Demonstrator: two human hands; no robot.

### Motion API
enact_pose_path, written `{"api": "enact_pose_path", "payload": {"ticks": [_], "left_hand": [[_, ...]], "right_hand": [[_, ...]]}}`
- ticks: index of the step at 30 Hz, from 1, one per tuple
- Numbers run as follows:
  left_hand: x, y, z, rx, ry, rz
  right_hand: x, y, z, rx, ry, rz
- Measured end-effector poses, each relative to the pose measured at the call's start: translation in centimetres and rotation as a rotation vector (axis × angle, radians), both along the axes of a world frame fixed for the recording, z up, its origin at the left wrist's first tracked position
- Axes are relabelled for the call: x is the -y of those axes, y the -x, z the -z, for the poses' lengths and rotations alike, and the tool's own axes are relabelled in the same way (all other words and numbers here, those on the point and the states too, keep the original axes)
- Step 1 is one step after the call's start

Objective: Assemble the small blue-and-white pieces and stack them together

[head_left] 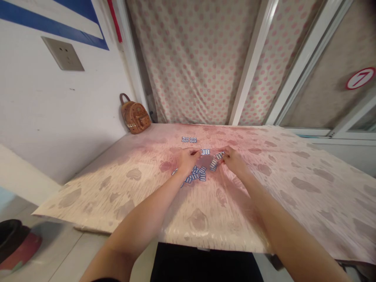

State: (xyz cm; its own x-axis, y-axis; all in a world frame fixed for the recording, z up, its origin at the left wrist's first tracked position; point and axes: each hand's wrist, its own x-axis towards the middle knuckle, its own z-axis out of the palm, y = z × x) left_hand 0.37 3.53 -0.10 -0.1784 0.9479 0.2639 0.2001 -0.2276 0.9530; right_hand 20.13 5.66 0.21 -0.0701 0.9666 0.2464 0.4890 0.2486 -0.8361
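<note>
Small blue-edged white rectangular pieces lie on the table; their exact kind is too small to make out. My left hand (189, 158) has its fingers bent together at the left end of a short row of pieces (205, 151). To the right, my right hand (230, 158) pinches a piece (219, 155) between thumb and fingers. Just below it lies a small cluster of pieces (214, 164). A loose heap of pieces (195, 175) spreads between my forearms, partly hidden by my left wrist. Farther back, two neat blocks of pieces (188, 139) sit side by side.
A patterned pinkish cloth covers the table (293, 203). At the back left corner, a small brown backpack (135, 115) leans by the wall. A dotted curtain (199, 62) hangs behind the framed glass. On the floor at left stands a dark and red pot-like container (19, 246).
</note>
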Motion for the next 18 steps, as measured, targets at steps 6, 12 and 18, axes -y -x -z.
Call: {"api": "enact_pose_path", "payload": {"ticks": [6,12,18], "left_hand": [[0.2,-0.2,0.0,-0.028,-0.003,-0.009],[0.1,-0.5,0.5,0.005,-0.012,0.053],[0.0,-0.8,0.8,0.024,-0.059,0.081]], "right_hand": [[0.4,0.7,-0.3,-0.288,0.084,-0.117],[1.7,1.6,-0.7,-0.230,0.022,-0.152],[2.5,2.4,-0.8,-0.118,-0.022,-0.068]]}}
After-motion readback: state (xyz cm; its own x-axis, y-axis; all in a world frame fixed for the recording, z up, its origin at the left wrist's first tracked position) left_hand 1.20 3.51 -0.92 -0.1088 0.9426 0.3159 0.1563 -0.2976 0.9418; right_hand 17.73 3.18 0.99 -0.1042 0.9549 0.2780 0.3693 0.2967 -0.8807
